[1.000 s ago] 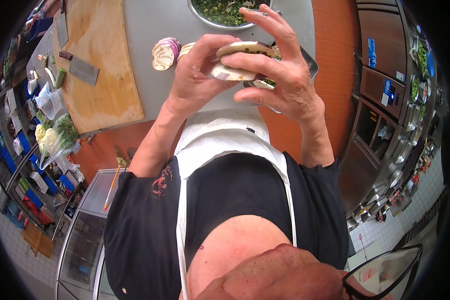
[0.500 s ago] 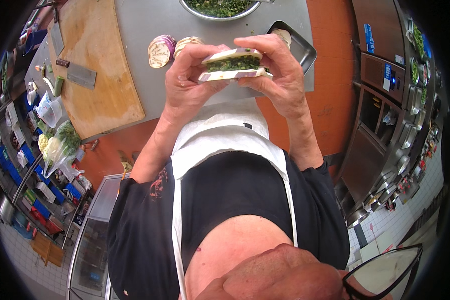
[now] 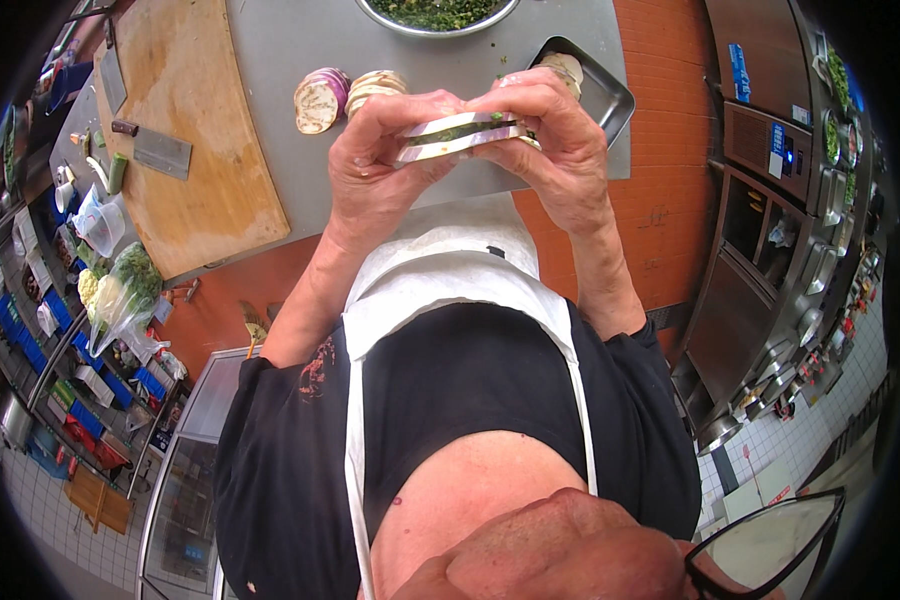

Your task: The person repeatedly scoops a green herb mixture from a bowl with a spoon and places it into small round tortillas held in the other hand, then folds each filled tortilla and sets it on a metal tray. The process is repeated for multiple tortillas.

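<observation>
Both hands, our left hand (image 3: 370, 175) and right hand (image 3: 560, 150), press together a stuffed eggplant sandwich (image 3: 457, 138), two pale slices with green filling between, held above the grey worktop (image 3: 270, 60). Beyond it lie more eggplant slices (image 3: 345, 95), a metal tray (image 3: 600, 95), a bowl of chopped greens (image 3: 435, 12), and a wooden cutting board (image 3: 185, 140) with a cleaver (image 3: 155, 148).

1 head-worn fisheye view looks steeply down, close over the steel counter (image 3: 290, 60).

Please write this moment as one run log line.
left hand + right hand | pressing round pale eggplant-slice sandwich with green filling | above grey steel counter
</observation>
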`<state>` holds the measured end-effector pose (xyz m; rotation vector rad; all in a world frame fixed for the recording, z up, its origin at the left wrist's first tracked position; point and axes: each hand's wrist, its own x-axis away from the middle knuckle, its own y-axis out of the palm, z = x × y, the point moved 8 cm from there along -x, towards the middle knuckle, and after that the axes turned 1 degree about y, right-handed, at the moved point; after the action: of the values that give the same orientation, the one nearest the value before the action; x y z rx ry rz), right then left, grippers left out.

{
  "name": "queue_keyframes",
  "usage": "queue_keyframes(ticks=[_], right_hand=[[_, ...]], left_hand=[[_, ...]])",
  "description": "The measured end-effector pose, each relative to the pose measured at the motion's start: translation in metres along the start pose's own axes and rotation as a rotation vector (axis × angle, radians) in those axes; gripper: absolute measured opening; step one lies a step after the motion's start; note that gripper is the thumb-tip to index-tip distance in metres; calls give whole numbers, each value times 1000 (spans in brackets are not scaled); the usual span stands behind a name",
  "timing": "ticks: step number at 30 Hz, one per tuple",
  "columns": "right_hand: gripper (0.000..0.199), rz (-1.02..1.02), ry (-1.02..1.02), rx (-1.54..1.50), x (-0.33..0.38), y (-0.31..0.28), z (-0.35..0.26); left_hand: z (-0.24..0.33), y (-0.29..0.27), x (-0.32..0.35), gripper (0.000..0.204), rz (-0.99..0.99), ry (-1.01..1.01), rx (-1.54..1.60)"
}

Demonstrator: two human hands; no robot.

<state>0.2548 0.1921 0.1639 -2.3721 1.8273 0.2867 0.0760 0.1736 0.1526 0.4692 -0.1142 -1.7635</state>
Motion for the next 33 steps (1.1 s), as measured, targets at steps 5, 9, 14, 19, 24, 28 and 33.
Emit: queue_keyframes(ticks=[5,9,14,19,24,28,33], right_hand=[[34,-21,58,124,5,-3,2],[37,-86,68,437,35,-12,6],[28,89,327,461,110,-44,51],[26,378,554,528,180,-90,116],[26,431,556,575,193,-66,161],[26,355,526,1013,165,-46,143],[26,263,339,836,119,-23,90]], left_hand=[[-14,-7,8,36,33,-160,-70],[-34,1,22,41,-124,-226,-177],[-91,11,51,52,-194,-455,-407],[-119,-26,102,44,-149,-815,-417],[-128,-55,138,35,-142,-870,-432],[-121,-83,147,31,-39,-856,-452],[-114,-139,138,35,317,-781,-554]])
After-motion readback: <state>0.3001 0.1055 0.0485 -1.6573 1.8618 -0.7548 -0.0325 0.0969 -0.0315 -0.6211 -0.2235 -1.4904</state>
